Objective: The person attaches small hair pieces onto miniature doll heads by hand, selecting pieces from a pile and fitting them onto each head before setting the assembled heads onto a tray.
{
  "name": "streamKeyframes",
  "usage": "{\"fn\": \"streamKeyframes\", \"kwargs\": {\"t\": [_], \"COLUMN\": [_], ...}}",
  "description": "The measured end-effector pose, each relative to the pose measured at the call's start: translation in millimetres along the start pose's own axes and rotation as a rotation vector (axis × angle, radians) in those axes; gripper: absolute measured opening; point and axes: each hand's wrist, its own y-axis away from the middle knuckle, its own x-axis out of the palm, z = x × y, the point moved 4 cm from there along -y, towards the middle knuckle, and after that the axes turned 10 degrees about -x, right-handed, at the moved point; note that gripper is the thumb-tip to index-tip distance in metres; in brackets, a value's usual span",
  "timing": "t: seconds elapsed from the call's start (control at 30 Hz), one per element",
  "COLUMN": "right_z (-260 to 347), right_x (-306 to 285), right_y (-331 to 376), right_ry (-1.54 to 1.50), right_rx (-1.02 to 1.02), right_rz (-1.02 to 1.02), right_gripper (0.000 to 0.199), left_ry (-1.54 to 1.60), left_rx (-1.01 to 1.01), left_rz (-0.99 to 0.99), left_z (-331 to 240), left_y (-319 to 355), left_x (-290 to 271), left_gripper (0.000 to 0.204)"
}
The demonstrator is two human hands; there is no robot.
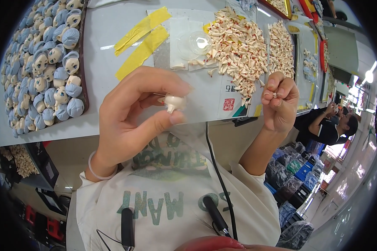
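My left hand (132,113) is closed, with thumb and fingers around a small cream doll head (174,103). A narrow neck-like stub points down from the head, and the fingertips beside it are blurred. Further right, my right hand (280,100) is raised near the table edge, its fingertips pinched on a tiny cream piece (275,95) whose exact shape is too small to make out. Beyond the hands lies a large heap of small cream pointed pieces (238,50) with red marks, and a few of them are scattered toward the left.
A brown-rimmed tray (86,62) of blue-haired doll heads (56,54) stands at the left. Yellow tape strips (142,29) and a clear round dish (194,43) lie on the grey table (100,25). Wrapped bins (295,167) and another person (335,127) are at the right.
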Motion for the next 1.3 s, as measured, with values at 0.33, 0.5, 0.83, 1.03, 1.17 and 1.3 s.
{"fn": "streamKeyframes", "kwargs": {"t": [0.33,0.5,0.83,1.03,1.17,1.3], "right_z": [-3,-3,-13,-18,-18,-16], "right_x": [6,18,47,55,51,47], "right_y": [-5,-17,-50,-59,-62,-62], "right_ry": [-0.012,0.083,0.353,0.59,0.561,0.518], "right_rx": [-0.063,-0.138,-0.197,-0.338,-0.327,-0.358], "right_rz": [0.073,0.148,0.189,0.336,0.265,0.262], "right_gripper": [0.013,0.012,0.018,0.019,0.017,0.015], "left_ry": [0.003,0.022,-0.054,-0.053,-0.03,-0.022], "left_rx": [0.041,0.043,0.018,0.035,0.015,-0.007], "left_rz": [0.026,0.055,0.034,0.071,0.069,0.071], "left_z": [0,0,0,0,1,0], "left_y": [-1,0,-1,-1,-1,-1], "left_x": [-2,-2,-6,-6,-5,-5], "left_gripper": [0.027,0.028,0.032,0.033,0.033,0.032]}}
